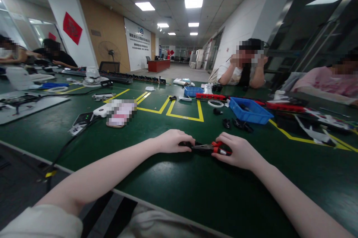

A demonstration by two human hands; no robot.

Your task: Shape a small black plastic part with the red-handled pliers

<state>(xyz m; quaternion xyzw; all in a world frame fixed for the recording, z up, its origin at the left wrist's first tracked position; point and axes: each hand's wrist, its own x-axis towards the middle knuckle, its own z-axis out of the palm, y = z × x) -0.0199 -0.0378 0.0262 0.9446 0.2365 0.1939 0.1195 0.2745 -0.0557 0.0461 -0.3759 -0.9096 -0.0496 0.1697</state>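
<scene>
Left hand [173, 141] is pinching black part [184, 143], right hand [239, 149] gripping pliers [206, 147] toward 9 o'clock; bracing both should help.

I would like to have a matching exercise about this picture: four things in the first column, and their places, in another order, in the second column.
Things
1. red-handled pliers
2. phone
3. small black part
4. larger blue bin

Places
A. on the table, beyond the right hand
B. held in the left hand
C. held in the right hand
D. lying on the table, to the left of both hands

Right pairs: 1-C, 2-D, 3-B, 4-A
</scene>
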